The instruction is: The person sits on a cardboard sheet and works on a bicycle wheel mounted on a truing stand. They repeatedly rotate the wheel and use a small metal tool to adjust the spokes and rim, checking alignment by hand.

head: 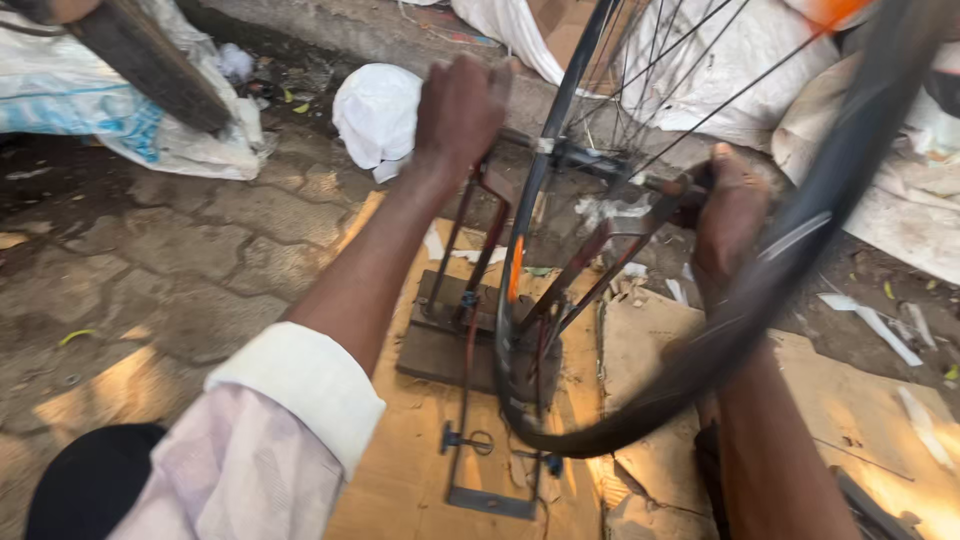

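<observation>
One bicycle wheel [540,190] dominates the view, standing upright in one rusty metal truing stand [470,330], its dark rim running down between the stand's uprights, spokes fanning up to the right. One loose black tyre [760,290] sweeps in a blurred arc from the upper right down under the rim's lowest part. The stand sits on flattened brown cardboard sheets [400,480] laid over cracked paving stones [180,270]. Several white sacks [700,70] are piled along the far edge, contents out of sight, and one smaller white bag [378,112] lies bunched near the kerb, also showing nothing inside. Two hands are in play. Left hand [458,108] reaches forward on an outstretched arm, pale rolled sleeve [300,385] at the forearm, grip closed as a fist over the top of the stand's left upright. Right hand [730,215] comes up from below, wrist straight, fingers wrapped around the axle end at the stand's right arm, just beside the tyre. Small paper scraps [870,325] lie scattered on the ground at right.
</observation>
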